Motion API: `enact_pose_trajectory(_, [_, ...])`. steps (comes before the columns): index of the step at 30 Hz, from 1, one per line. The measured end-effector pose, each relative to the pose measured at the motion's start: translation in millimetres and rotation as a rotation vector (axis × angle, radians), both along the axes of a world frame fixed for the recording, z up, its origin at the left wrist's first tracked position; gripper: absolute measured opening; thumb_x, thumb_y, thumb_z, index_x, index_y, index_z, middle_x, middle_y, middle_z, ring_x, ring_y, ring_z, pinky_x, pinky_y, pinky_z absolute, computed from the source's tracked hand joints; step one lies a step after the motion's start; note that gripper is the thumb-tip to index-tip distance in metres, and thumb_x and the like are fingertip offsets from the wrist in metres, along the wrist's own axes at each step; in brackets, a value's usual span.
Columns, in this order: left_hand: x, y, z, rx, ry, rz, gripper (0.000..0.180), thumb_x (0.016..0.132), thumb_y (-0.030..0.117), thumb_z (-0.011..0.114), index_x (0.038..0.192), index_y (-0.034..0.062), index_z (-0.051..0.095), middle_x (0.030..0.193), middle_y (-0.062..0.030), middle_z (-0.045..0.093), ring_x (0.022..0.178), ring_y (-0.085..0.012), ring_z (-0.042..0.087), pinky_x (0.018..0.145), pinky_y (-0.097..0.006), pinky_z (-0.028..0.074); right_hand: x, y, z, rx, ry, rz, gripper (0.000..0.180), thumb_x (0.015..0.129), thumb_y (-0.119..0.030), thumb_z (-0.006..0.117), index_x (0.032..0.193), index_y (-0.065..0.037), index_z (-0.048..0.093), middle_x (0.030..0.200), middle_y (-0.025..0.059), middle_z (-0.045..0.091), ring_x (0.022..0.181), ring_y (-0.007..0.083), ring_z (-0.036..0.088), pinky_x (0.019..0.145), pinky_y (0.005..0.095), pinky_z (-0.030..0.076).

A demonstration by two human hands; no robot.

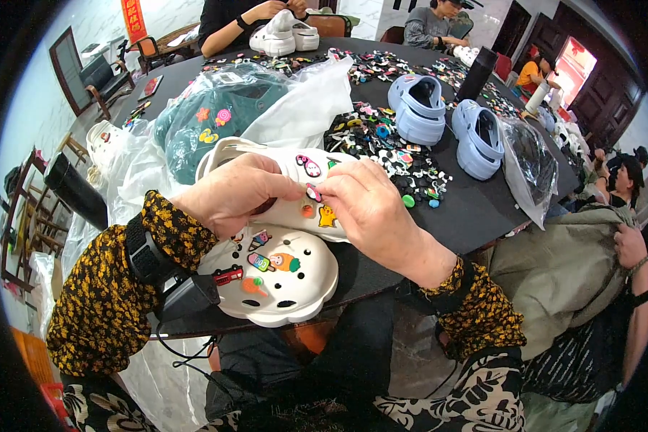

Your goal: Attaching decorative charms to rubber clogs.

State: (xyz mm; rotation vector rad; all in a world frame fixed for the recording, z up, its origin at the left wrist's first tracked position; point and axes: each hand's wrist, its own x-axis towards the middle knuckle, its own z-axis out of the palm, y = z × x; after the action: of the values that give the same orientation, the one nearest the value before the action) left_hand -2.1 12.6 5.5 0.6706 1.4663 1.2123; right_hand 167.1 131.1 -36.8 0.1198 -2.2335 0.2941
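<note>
A white clog (278, 160) lies across in front of me, with a yellow cartoon charm (327, 215) and several others on its upper. My left hand (232, 189) is closed on this clog, thumb reaching to the upper and the other fingers mostly hidden in its opening. My right hand (371, 209) pinches a small pink and dark shoe charm (313, 192) against the upper, by my left thumb. Whether the charm's stem sits in a hole is hidden. Nearer me rests a second white clog (306, 291), bearing a red bus charm (228, 275), a carrot-shaped one and others.
Teal clogs (187, 155) in clear plastic lie beyond my left hand. Loose charms (371, 147) are heaped on the dark table (475, 209). Two light-blue clogs (419, 115) stand at the right, near a black bottle (477, 73). Other people sit around the table, one handling white clogs (273, 39).
</note>
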Motion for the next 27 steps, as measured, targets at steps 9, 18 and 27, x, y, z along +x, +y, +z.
enact_pose_trajectory(9, [0.7,1.0,1.9,-0.027,0.091,-0.037,0.014,0.081,0.003,0.066,0.091,-0.0064,0.064,0.087,-0.0140,0.067,0.075,-0.0198,0.067,0.072,-0.032,0.055,-1.8,1.2,0.7,-0.235,-0.005,0.058,0.012,0.077,0.001,0.063,0.088,-0.001,0.058,0.087,0.0134,0.058,0.087,0.0328,0.057,0.078,0.0417,0.046])
enact_pose_trajectory(18, [2.5,1.4,-4.4,0.006,0.085,0.006,0.013,0.079,0.008,0.069,0.081,-0.0043,0.064,0.070,-0.0069,0.062,0.056,-0.0108,0.055,0.050,-0.025,0.044,0.6,-3.3,-2.0,-0.138,0.008,0.026,0.015,0.077,-0.003,0.065,0.091,-0.003,0.060,0.088,0.0126,0.059,0.088,0.0321,0.057,0.083,0.0433,0.044])
enact_pose_trajectory(27, [1.7,-0.8,-1.2,0.038,0.055,-0.031,0.012,0.079,0.006,0.067,0.082,-0.0056,0.064,0.072,-0.0100,0.063,0.062,-0.0135,0.059,0.056,-0.027,0.048,0.7,-1.3,7.5,0.023,-0.094,-0.063,0.011,0.081,-0.008,0.062,0.089,-0.001,0.060,0.087,0.0135,0.059,0.090,0.0311,0.057,0.081,0.0419,0.042])
